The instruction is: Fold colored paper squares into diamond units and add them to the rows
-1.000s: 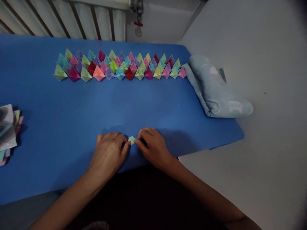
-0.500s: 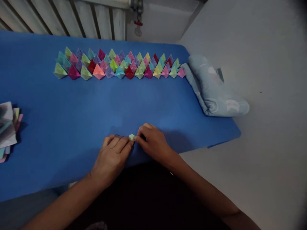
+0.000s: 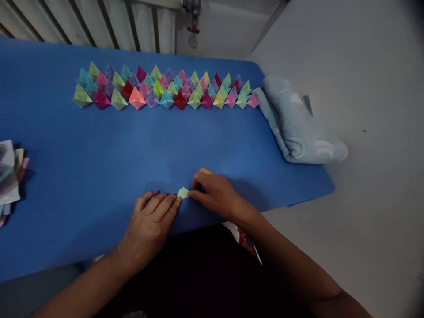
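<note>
A small pale green piece of folded paper [image 3: 183, 193] lies near the front edge of the blue table [image 3: 132, 145]. My left hand [image 3: 152, 216] rests on the table with its fingers together, the fingertips pressing on the left end of the paper. At the paper's right side, my right hand [image 3: 213, 192] pinches it between thumb and curled fingers. The fingers hide part of the paper. Beyond my hands, rows of folded paper boats [image 3: 152, 99] in many colours stand along the far side of the table.
A stack of loose coloured papers [image 3: 11, 176] lies at the left edge of view. On the right sits a folded light blue blanket [image 3: 298, 123], near the pale wall [image 3: 374, 176]. A white radiator [image 3: 99, 22] with a red-handled valve [image 3: 193, 30] is behind the table.
More of the green paper shows between my hands. My left hand has shifted slightly left, my right hand slightly right. The camera view has moved a little.
</note>
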`<state>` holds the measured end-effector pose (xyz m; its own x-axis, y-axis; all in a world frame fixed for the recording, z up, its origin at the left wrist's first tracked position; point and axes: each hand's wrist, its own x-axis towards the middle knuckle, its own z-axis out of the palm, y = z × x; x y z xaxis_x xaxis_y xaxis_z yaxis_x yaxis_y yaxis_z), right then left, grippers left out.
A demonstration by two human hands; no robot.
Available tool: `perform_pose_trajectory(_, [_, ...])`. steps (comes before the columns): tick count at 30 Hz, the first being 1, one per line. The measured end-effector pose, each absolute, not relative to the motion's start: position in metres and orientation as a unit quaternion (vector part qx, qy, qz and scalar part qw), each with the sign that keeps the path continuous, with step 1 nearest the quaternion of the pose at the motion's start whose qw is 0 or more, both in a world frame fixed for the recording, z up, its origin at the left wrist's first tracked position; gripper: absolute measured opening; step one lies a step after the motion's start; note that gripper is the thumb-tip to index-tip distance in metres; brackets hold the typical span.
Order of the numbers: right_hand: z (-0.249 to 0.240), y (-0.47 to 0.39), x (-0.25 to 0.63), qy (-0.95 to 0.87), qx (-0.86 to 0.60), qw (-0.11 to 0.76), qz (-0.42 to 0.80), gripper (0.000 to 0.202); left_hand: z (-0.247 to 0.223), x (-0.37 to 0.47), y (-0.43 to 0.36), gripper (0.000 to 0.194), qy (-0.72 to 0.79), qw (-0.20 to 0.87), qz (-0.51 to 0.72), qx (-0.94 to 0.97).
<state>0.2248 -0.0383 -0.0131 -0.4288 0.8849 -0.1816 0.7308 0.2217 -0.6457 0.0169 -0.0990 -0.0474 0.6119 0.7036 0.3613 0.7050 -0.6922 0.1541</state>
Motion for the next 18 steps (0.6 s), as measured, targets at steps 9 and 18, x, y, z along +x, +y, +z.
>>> perform_pose_trajectory(9, [-0.009,-0.032,0.227,-0.773,-0.51,0.09,0.367,0.015,-0.048,0.01,-0.101,0.035,-0.384,0.011,-0.188,-0.904])
perform_pose_trajectory(18, [-0.007,-0.031,0.225,-0.797,-0.49,0.06,0.348,0.015,-0.047,0.02,-0.091,0.03,-0.396,-0.001,-0.215,-0.893])
